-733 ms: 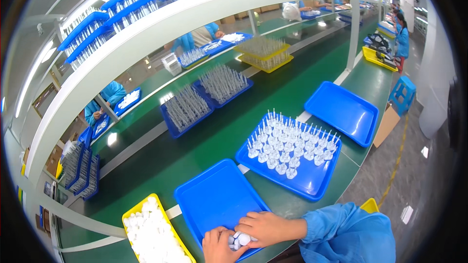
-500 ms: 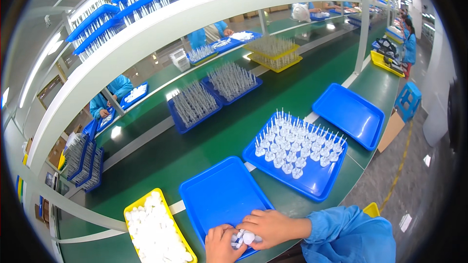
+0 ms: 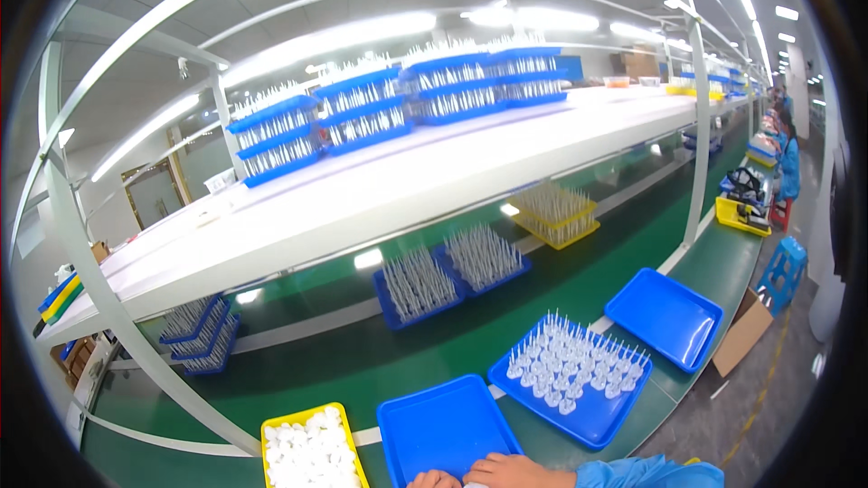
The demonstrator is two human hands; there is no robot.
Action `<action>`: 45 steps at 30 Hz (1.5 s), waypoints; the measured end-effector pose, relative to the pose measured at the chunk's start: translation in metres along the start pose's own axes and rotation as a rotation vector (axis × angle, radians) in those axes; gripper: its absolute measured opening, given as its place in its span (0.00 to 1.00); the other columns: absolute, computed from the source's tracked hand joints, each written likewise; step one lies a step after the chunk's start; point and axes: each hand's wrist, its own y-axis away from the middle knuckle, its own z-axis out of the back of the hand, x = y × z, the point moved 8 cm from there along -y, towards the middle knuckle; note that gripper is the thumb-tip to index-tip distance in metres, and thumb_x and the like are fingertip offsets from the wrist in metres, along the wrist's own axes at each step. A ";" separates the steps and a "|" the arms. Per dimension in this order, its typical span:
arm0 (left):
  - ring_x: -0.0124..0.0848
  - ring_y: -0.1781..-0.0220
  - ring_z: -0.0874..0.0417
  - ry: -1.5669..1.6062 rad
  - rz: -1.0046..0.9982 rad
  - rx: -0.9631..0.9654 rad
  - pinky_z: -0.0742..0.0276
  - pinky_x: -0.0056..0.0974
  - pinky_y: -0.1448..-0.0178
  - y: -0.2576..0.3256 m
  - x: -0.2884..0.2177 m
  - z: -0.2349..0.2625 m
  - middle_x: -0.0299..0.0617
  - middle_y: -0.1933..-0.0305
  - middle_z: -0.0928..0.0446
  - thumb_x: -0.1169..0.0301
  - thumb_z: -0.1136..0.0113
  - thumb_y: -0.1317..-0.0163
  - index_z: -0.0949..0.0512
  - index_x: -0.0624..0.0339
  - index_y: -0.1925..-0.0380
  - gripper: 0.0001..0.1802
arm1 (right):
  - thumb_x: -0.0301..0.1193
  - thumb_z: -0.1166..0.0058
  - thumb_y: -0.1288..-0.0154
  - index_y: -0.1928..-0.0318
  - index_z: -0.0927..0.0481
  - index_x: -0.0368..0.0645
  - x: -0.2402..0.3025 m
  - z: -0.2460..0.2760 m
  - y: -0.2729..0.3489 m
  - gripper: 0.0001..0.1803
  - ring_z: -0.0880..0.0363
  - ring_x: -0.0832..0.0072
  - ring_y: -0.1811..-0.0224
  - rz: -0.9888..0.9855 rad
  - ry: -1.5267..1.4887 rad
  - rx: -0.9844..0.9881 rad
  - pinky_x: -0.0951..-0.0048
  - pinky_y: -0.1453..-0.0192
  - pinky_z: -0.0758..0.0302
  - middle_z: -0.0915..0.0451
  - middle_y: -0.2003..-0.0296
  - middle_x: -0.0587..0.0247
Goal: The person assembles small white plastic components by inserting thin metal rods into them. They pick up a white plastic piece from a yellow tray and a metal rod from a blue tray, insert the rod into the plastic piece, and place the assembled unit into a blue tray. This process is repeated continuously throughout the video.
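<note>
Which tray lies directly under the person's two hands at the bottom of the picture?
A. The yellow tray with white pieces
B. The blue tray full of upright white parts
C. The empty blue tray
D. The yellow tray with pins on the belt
C: both the left hand and the right hand rest at the near edge of the empty blue tray, between the yellow tray and the tray of upright white parts.

A long green worktop (image 3: pixel 380 357) runs from lower left toward the upper right of the frame, under a white shelf (image 3: pixel 434 185) carried on pale metal posts. Bright strip lights (image 3: pixel 334 36) line the grey ceiling, and a blue stool (image 3: pixel 785 267) stands on the grey floor at right.
</note>
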 end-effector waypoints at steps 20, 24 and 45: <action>0.53 0.39 0.16 -0.083 -0.067 -0.016 0.18 0.57 0.38 0.019 0.007 -0.003 0.43 0.34 0.18 0.57 0.30 0.32 0.11 0.45 0.44 0.19 | 0.52 0.32 0.34 0.45 0.13 0.54 -0.020 -0.027 0.003 0.23 0.14 0.56 0.48 -0.100 -0.010 0.060 0.51 0.42 0.16 0.13 0.50 0.60; 0.53 0.36 0.17 -0.171 -0.057 -0.014 0.19 0.59 0.36 0.027 -0.003 0.007 0.38 0.27 0.20 0.55 0.31 0.32 0.11 0.41 0.43 0.19 | 0.51 0.34 0.33 0.41 0.14 0.54 -0.003 -0.005 0.002 0.25 0.16 0.56 0.46 0.039 0.019 0.033 0.50 0.41 0.17 0.15 0.45 0.61; 0.60 0.42 0.18 -0.324 -0.061 -0.016 0.18 0.55 0.39 0.054 0.030 -0.034 0.53 0.45 0.19 0.64 0.23 0.40 0.17 0.58 0.44 0.25 | 0.48 0.47 0.20 0.38 0.15 0.46 -0.024 -0.026 0.014 0.24 0.16 0.42 0.34 -0.092 -0.266 0.298 0.40 0.36 0.20 0.16 0.38 0.45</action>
